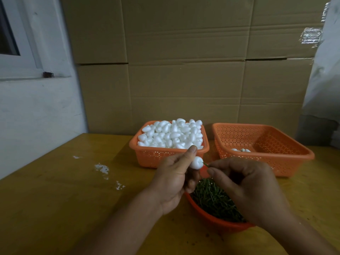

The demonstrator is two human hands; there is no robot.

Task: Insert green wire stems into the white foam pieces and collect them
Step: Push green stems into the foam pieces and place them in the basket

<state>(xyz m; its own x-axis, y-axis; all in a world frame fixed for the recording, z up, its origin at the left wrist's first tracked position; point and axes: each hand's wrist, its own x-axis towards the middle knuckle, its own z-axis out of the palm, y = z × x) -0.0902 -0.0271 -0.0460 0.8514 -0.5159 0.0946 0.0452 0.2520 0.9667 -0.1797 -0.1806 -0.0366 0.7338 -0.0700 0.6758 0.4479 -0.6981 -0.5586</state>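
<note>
My left hand (173, 179) pinches a white foam piece (196, 162) between thumb and fingers, above the table. My right hand (246, 186) pinches a thin green wire stem (206, 164) whose tip touches the right side of that foam piece. Below both hands sits a round orange bowl (217, 222) filled with several green wire stems (213, 197). Behind, an orange basket (147, 157) is heaped with white foam pieces (171, 134). To its right, a second orange basket (266, 142) holds a few finished foam pieces (241, 150) at its near wall.
All the containers stand on a yellow wooden table (73, 190) that bears white foam crumbs (102, 168) at the left. Cardboard sheets (184, 70) wall off the back. A white wall with a window frame (27, 70) is on the left, grey plastic sheeting (323, 70) on the right.
</note>
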